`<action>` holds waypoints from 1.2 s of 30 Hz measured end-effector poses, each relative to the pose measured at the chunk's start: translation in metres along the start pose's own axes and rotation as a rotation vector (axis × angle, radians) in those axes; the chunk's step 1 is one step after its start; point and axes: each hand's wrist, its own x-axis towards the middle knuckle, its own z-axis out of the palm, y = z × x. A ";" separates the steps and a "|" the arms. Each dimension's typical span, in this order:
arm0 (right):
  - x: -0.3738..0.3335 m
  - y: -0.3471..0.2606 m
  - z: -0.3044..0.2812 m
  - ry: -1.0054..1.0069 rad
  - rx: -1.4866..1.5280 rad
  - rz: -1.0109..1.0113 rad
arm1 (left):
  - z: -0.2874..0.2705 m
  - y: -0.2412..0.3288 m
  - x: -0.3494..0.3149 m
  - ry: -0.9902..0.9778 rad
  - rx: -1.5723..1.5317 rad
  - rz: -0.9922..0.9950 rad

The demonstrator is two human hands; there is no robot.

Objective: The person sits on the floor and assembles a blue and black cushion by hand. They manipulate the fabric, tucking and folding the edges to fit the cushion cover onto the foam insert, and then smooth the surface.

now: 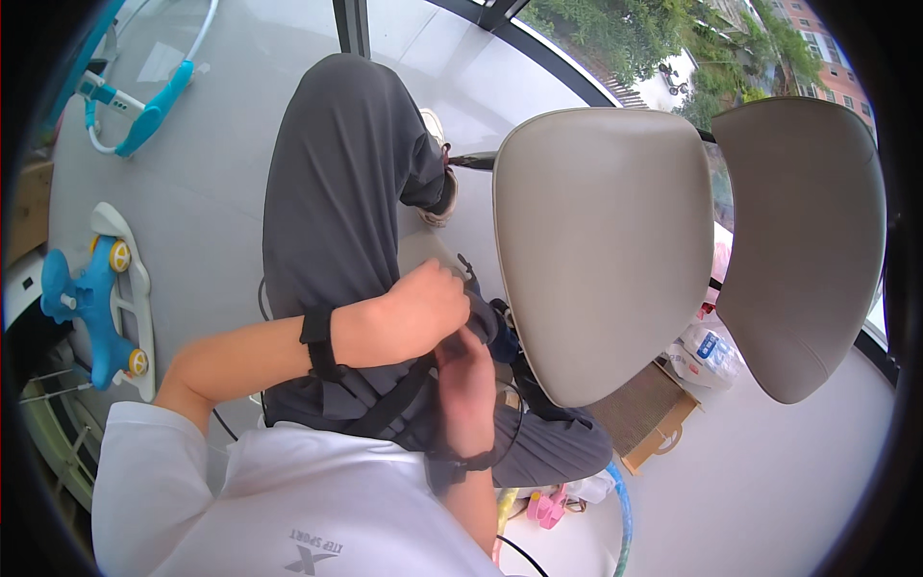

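My left hand (430, 306) is closed in front of my body, its back turned up and its fingers curled downward. Just below and to the right, my right hand (466, 385) is slightly blurred, with its fingertips drawn in close to the left hand. Dark material shows between the two hands, but I cannot make out what it is. A black band (320, 342) circles my left wrist, and another dark band (473, 460) is on the right. Beneath the hands are my grey trousers (336, 183) and a black strap (389, 402) across my lap.
A chair with a taupe seat (601, 250) and backrest (812, 250) stands close on the right. Beyond it are a cardboard scratcher box (646, 413) and a bagged bottle pack (707, 356). A blue-and-white ride-on toy (96, 303) lies left. Windows edge the far side.
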 end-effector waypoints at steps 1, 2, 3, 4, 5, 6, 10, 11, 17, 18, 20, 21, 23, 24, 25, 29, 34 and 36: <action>0.003 -0.009 -0.003 -0.013 -0.022 -0.032 | 0.004 -0.001 0.002 0.097 -0.015 0.000; 0.008 -0.017 -0.004 0.065 -0.142 -0.095 | 0.007 -0.002 0.005 0.095 0.006 0.003; 0.018 -0.028 -0.016 0.103 -0.245 -0.109 | 0.007 -0.002 0.012 0.101 -0.006 0.035; 0.024 -0.036 -0.021 0.140 -0.348 -0.124 | 0.007 -0.001 0.018 0.108 -0.017 0.065; 0.026 -0.037 -0.028 0.132 -0.330 -0.135 | 0.014 0.000 0.028 0.106 0.004 0.073; 0.027 -0.038 -0.032 0.118 -0.300 -0.114 | 0.025 0.001 0.042 -0.013 0.007 0.068; 0.031 -0.040 -0.055 0.144 -0.313 -0.100 | 0.042 0.019 0.092 -0.332 0.120 0.012; 0.041 -0.035 -0.075 0.151 -0.288 -0.108 | 0.050 0.023 0.098 -0.340 0.138 0.032; 0.051 -0.019 -0.085 0.061 -1.104 -0.369 | 0.101 0.011 0.121 -0.343 0.324 0.041; 0.047 -0.023 -0.079 0.074 -1.082 -0.363 | 0.096 0.012 0.128 -0.357 0.334 0.061; 0.032 -0.039 -0.062 0.144 -1.564 -0.426 | 0.081 0.016 0.139 -0.470 0.226 -0.016; 0.038 -0.041 -0.066 0.152 -1.542 -0.420 | 0.080 0.014 0.140 -0.432 0.223 -0.011; 0.055 -0.043 -0.078 0.064 -1.579 -0.425 | 0.081 0.011 0.145 -0.472 0.227 0.064; 0.058 -0.043 -0.077 0.056 -1.558 -0.415 | 0.080 0.007 0.144 -0.499 0.217 0.118; 0.058 -0.045 -0.079 0.036 -1.547 -0.387 | 0.078 0.007 0.142 -0.518 0.219 0.128; 0.059 -0.041 -0.088 -0.075 -1.435 -0.402 | 0.089 0.002 0.121 -0.422 0.040 0.103; 0.037 -0.027 -0.087 -0.054 -1.653 -0.538 | 0.124 0.010 0.098 -0.451 0.051 0.082; 0.029 -0.013 -0.090 -0.033 -1.728 -0.662 | 0.118 0.037 0.094 -0.446 0.279 0.005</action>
